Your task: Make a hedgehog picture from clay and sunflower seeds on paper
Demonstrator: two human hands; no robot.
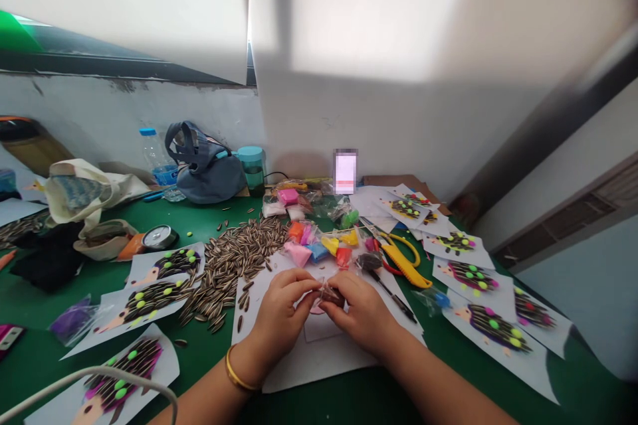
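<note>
Both hands meet over white paper (279, 372) at the middle of the green table. A small clear packet of brown clay (333, 295) is between them. My left hand (284, 309) pinches the packet's plastic edge with thumb and fingertips. My right hand (363, 312) wraps its fingers round the brown clay. A pink shape (317, 307) on the paper is partly hidden behind the fingers. Just beyond the hands lie bagged clays in several colours, among them a blue one (318, 252) and a red one (343, 257).
Sunflower seeds (239, 259) are heaped left of the paper. Hedgehog pictures (493, 332) lie at both sides. A yellow cutter (406, 265), scissors (409, 246) and black pen (393, 295) are at the right. Behind stand a bag (209, 172) and a teal-lidded jar (252, 172).
</note>
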